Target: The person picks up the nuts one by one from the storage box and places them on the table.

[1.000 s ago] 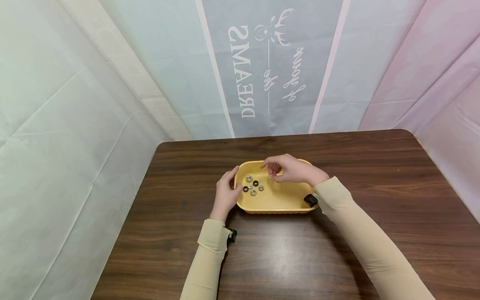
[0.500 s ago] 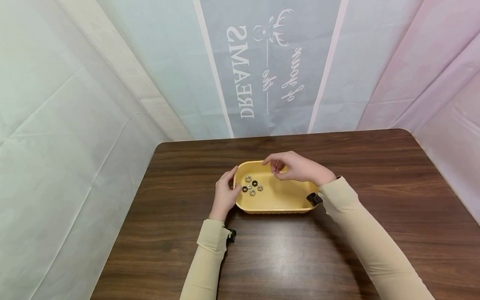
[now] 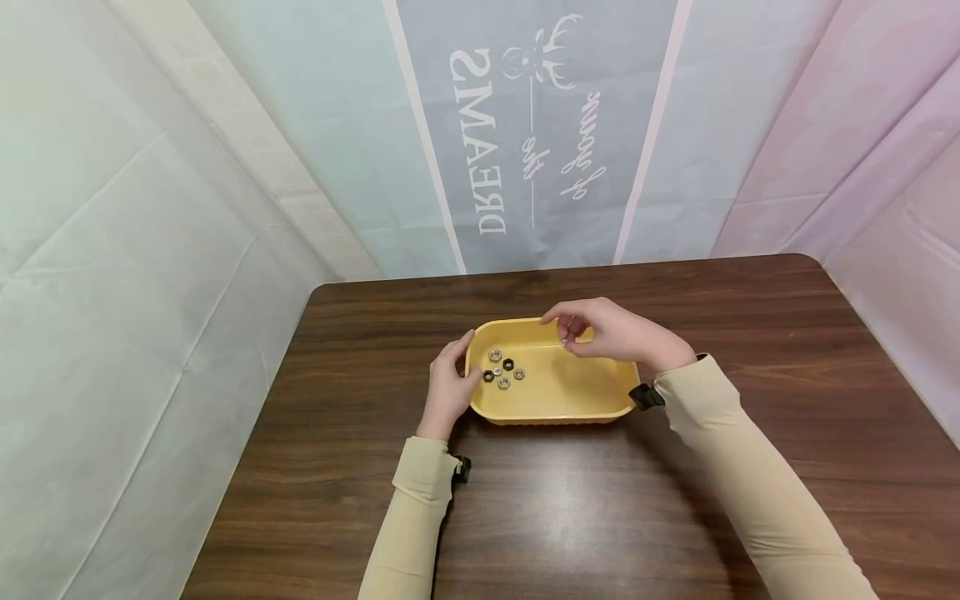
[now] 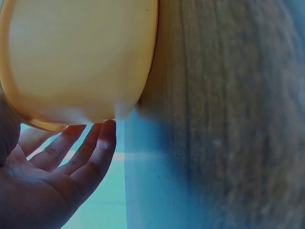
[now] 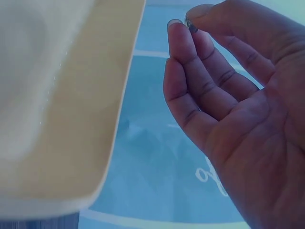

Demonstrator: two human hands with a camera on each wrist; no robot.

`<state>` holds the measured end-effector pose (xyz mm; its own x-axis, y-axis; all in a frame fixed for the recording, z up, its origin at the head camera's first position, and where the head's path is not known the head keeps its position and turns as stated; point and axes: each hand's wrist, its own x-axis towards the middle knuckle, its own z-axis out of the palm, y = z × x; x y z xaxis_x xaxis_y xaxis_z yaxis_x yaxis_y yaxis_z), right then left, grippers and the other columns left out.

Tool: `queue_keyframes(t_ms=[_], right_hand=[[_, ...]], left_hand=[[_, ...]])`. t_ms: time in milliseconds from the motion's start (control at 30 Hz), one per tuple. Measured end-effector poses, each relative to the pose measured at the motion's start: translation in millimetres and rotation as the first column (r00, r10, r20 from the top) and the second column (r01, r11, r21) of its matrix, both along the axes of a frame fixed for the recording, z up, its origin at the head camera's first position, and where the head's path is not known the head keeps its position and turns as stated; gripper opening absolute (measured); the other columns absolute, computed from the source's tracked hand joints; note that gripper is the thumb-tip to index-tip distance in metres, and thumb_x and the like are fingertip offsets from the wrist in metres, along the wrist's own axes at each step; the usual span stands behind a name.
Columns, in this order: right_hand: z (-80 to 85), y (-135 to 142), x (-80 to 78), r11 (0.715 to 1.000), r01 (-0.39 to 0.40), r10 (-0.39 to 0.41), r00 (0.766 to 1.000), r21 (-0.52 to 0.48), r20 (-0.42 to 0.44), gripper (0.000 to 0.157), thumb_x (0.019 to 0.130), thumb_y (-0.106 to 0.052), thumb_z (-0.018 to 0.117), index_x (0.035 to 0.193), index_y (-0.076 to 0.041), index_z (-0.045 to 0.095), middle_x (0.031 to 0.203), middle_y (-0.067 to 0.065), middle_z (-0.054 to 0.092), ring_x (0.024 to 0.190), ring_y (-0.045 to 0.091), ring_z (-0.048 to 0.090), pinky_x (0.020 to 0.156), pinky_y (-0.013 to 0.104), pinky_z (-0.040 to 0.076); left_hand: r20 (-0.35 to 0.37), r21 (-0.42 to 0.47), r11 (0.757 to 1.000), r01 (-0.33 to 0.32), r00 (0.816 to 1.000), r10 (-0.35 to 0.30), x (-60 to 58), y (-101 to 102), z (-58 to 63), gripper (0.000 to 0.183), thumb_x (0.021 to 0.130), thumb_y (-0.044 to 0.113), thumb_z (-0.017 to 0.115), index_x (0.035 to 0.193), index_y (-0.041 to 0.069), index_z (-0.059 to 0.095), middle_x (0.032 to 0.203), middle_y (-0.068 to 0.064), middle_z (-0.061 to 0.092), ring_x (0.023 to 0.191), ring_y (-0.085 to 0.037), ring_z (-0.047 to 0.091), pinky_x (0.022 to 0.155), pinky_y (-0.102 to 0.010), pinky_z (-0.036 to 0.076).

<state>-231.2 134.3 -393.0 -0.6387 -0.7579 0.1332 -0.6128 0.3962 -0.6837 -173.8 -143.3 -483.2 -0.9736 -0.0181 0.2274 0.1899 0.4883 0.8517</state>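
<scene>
A yellow plastic tray (image 3: 573,396) sits on the table, holding several hex nuts near its left end, silver ones (image 3: 495,355) and black ones (image 3: 508,364). My left hand (image 3: 450,387) grips that end, thumb over the rim and fingers along the outer wall; in the left wrist view the fingertips (image 4: 108,129) touch the wall. Above the tray's right half, my right hand (image 3: 622,335) pinches a small silver nut (image 5: 191,25) between thumb and a finger. Its other fingers are bent and hold nothing.
The dark wood-grain table (image 3: 360,375) extends around the tray on all sides. A printed cloth backdrop (image 3: 525,167) hangs behind the far edge, with pale cloth walls (image 3: 135,292) at the sides. Black straps (image 3: 647,396) sit at the wrists.
My right hand has moved to the right across the tray, carrying the pinched nut. The left hand and the nuts lying in the tray have stayed in place.
</scene>
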Motion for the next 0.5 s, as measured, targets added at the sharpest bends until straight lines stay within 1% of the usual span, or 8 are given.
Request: queue_keyframes(t_ms=[167,367,500], right_hand=[[1.5,10.7,2.0,1.000,0.022,-0.022,1.000,-0.007,-0.010,0.040,0.083,0.002,0.064,0.121,-0.010,0.061,0.086,0.002,0.060,0.079,0.011,0.060,0.078,0.033,0.052],[-2.2,21.0,6.3,0.999,0.032,-0.032,0.999,-0.011,0.011,0.040,0.082,0.001,0.065,0.121,-0.008,0.061,0.087,0.007,0.062,0.080,0.013,0.058,0.077,0.039,0.052],[-5.6,26.2,9.7,0.999,0.040,-0.040,0.999,0.001,0.014,0.040,0.082,0.004,0.064,0.120,-0.007,0.061,0.085,0.005,0.062,0.079,0.013,0.058,0.077,0.038,0.052]], left_hand=[[-0.006,0.004,1.000,0.001,1.000,-0.001,-0.4,-0.3,0.4,0.058,0.081,-0.010,0.059,0.137,0.004,0.053,0.121,-0.012,0.059,0.100,-0.022,0.057,0.073,-0.030,0.053],[-0.009,0.007,1.000,0.002,1.000,-0.002,-0.7,-0.3,-0.6,0.058,0.081,-0.009,0.059,0.136,0.004,0.053,0.119,-0.012,0.060,0.099,-0.021,0.057,0.073,-0.029,0.053],[-0.007,0.007,1.000,0.003,1.000,-0.002,-0.6,0.0,-0.1,0.058,0.081,-0.010,0.060,0.137,0.004,0.053,0.120,-0.013,0.059,0.099,-0.022,0.058,0.072,-0.029,0.053]])
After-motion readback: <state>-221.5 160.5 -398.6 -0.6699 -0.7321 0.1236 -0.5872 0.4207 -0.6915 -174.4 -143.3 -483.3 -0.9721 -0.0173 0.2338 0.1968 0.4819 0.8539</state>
